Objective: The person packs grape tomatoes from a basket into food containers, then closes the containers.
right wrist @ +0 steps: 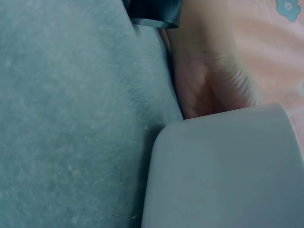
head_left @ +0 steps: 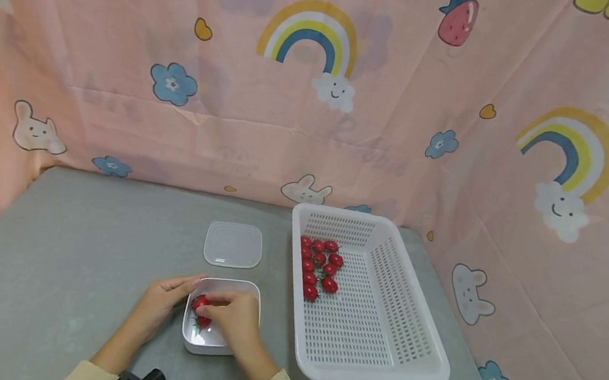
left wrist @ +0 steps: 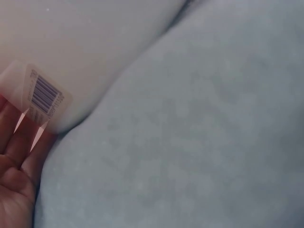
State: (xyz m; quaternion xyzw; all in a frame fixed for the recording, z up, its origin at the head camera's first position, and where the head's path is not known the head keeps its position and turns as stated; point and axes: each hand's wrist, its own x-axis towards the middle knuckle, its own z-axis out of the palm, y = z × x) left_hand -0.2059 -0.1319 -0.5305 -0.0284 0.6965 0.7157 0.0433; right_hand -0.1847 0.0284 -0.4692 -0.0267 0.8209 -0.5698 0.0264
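Note:
A small white container [head_left: 208, 349] stands on the grey table, with a few red cherry tomatoes at its left side. My right hand [head_left: 237, 322] reaches into it from the right, thumb and fingers pinching a cherry tomato [head_left: 199, 303]. Just below, another cherry tomato [head_left: 204, 323] shows its green stem end. At the container's left wall rests my left hand [head_left: 161, 302]; in the left wrist view its straight fingers [left wrist: 21, 137] lie against the outside beside a barcode sticker [left wrist: 45, 95]. The right wrist view shows the container's outer wall close up, hiding my right fingers.
To the right stands a large white perforated basket [head_left: 344, 343], with several cherry tomatoes [head_left: 330, 285] gathered along its left side. Behind the container lies a translucent lid [head_left: 233, 245]. A pink printed cloth [head_left: 221, 138] hangs behind the table and along its right side.

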